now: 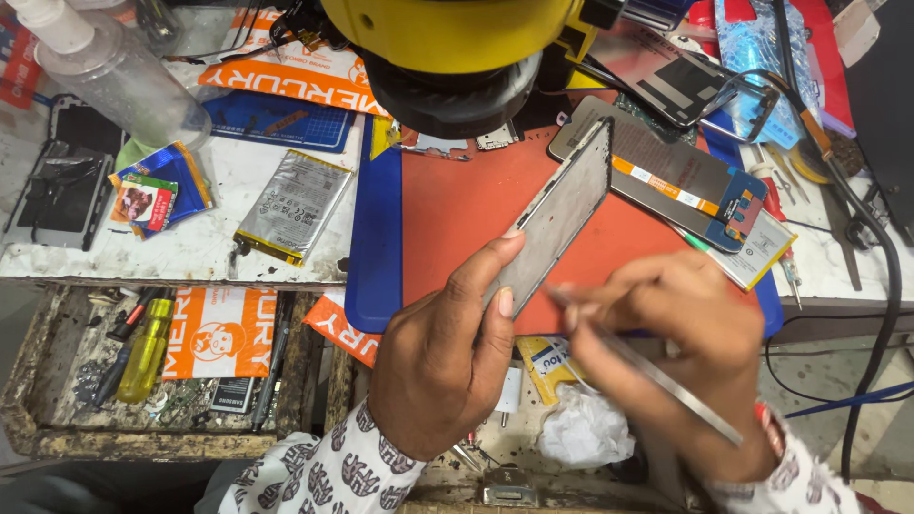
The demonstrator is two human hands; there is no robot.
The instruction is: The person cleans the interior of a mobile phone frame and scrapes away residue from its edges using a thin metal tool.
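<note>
My left hand point(443, 347) grips a grey phone frame point(562, 214) by its near end, tilted up on edge over the red work mat point(457, 205). Metal tweezers point(647, 366) sit in my right hand point(690, 357), their tip touching the frame's lower edge. Just beyond the frame a phone display panel point(666, 171) with an orange strip lies flat on the mat.
A yellow microscope head point(457, 48) hangs over the mat's far side. A silver battery point(293, 205) and a spray bottle point(105, 67) rest at left. The open drawer point(57, 381) below holds screwdrivers. Cables and tools crowd the right.
</note>
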